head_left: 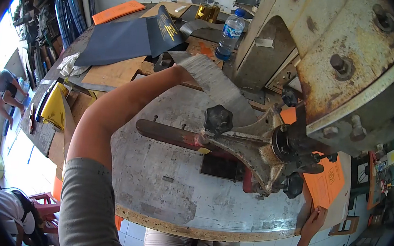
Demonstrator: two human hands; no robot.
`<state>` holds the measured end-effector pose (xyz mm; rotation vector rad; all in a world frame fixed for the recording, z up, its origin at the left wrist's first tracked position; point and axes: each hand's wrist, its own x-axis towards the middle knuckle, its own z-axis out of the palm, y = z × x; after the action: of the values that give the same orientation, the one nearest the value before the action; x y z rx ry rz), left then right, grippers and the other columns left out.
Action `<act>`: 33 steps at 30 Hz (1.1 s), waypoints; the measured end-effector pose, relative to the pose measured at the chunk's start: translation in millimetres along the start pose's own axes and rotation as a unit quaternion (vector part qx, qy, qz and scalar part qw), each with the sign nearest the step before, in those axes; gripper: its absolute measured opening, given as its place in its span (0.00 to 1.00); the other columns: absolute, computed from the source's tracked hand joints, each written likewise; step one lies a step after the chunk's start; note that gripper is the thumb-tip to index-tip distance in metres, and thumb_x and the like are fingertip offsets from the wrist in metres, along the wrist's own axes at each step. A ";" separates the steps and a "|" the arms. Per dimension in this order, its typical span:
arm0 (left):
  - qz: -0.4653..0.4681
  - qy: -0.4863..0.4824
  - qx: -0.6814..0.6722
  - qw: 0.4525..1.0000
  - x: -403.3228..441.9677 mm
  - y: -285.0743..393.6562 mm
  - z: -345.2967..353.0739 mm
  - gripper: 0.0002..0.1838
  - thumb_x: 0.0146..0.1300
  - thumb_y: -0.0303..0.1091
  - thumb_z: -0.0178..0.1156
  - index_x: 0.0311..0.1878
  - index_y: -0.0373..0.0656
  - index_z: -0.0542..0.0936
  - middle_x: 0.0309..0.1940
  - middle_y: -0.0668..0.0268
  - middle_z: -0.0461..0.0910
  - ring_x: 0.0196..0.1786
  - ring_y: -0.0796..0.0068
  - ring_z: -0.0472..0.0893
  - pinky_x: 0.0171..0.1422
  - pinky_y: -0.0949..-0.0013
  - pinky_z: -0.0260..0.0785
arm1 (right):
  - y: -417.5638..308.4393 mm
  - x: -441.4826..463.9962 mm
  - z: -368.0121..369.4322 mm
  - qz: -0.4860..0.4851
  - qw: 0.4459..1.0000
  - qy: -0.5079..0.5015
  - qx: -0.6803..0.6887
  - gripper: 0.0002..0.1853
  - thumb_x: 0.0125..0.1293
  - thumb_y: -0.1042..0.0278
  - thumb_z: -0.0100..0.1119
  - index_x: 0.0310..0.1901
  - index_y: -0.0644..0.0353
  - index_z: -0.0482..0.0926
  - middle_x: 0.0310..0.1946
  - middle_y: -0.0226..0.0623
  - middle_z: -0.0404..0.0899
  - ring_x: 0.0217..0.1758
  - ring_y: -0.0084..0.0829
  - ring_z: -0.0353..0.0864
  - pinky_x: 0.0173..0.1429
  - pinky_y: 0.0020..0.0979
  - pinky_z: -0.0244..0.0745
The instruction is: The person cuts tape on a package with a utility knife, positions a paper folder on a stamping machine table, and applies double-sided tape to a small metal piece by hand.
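My left arm reaches up over the grey metal table (pixel 154 176). Its wrist ends at a scratched metal plate (pixel 217 84), and the fingers are hidden there. At the table's right edge, my right hand (pixel 314 221) has its fingers closed on the lower edge of an orange printed sheet (pixel 326 180). Between my arms stands a press with a cast metal bracket (pixel 246 149) and black star knobs (pixel 218 119). A dark rectangular block (pixel 221 167) lies under the bracket.
A water bottle (pixel 229 35), a dark blue folder with gold print (pixel 119 42) and an orange sheet (pixel 117 12) are at the back. Gold foil (pixel 55 107) lies at the left. The heavy press frame (pixel 354 67) fills the upper right. Two people are at the far left.
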<state>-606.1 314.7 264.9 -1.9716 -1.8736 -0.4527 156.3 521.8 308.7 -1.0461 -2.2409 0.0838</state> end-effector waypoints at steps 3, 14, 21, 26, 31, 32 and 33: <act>-0.001 0.010 0.034 0.999 0.6 18.2 -24.3 0.29 0.66 0.57 0.63 0.60 0.46 0.78 0.56 0.62 0.77 0.62 0.59 0.74 0.67 0.53 0.67 | 1.8 -0.1 -3.2 0.024 0.999 -0.021 0.002 0.10 0.81 0.72 0.48 0.51 0.71 0.75 0.47 0.49 0.74 0.49 0.48 0.77 0.54 0.38 0.74; 0.053 -0.135 0.222 0.964 -39.2 20.9 -77.6 0.29 0.68 0.40 0.60 0.72 0.44 0.73 0.61 0.60 0.79 0.58 0.60 0.84 0.58 0.59 0.79 | 3.5 -2.5 -5.1 0.007 1.000 0.015 0.008 0.07 0.79 0.73 0.51 0.49 0.67 0.77 0.44 0.47 0.75 0.48 0.50 0.79 0.54 0.41 0.75; -0.029 -0.160 0.154 0.975 -88.8 101.0 -193.3 0.29 0.67 0.32 0.61 0.72 0.44 0.72 0.59 0.58 0.80 0.53 0.56 0.85 0.52 0.57 0.82 | 6.4 -2.9 -7.4 -0.048 0.998 0.042 0.027 0.09 0.79 0.71 0.51 0.51 0.66 0.79 0.48 0.50 0.81 0.52 0.52 0.81 0.56 0.44 0.76; -0.131 -0.103 0.145 0.975 -133.4 146.3 -261.5 0.31 0.66 0.27 0.60 0.73 0.44 0.71 0.51 0.58 0.81 0.45 0.55 0.86 0.47 0.56 0.81 | 9.7 -8.0 -14.2 -0.040 0.998 0.045 0.017 0.10 0.79 0.71 0.52 0.51 0.65 0.81 0.47 0.51 0.84 0.51 0.53 0.82 0.57 0.45 0.77; -0.263 -0.033 0.119 0.957 -173.5 205.8 -323.8 0.32 0.65 0.23 0.59 0.74 0.47 0.71 0.58 0.55 0.81 0.52 0.51 0.86 0.55 0.56 0.80 | 2.2 -27.8 -46.7 -0.088 0.995 0.045 0.018 0.09 0.79 0.72 0.52 0.49 0.64 0.82 0.46 0.47 0.86 0.50 0.51 0.83 0.56 0.45 0.77; -0.304 -0.025 0.093 0.948 -179.8 222.0 -332.4 0.33 0.65 0.21 0.58 0.74 0.48 0.72 0.60 0.54 0.80 0.54 0.50 0.86 0.59 0.57 0.79 | 4.9 -36.7 -52.4 -0.099 0.994 0.040 0.025 0.09 0.78 0.72 0.52 0.49 0.64 0.82 0.46 0.46 0.86 0.50 0.50 0.83 0.56 0.45 0.76; -0.320 0.011 0.081 0.944 -184.3 240.5 -341.2 0.31 0.66 0.20 0.57 0.73 0.46 0.73 0.60 0.54 0.81 0.54 0.53 0.86 0.59 0.59 0.79 | 8.3 -44.1 -57.0 -0.109 0.993 0.036 0.034 0.09 0.78 0.73 0.52 0.49 0.64 0.82 0.46 0.46 0.86 0.50 0.50 0.83 0.56 0.45 0.76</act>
<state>-367.1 -20.3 462.1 -1.2101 -2.4279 -0.4686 215.8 484.6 327.1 -0.7512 -2.2557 0.0263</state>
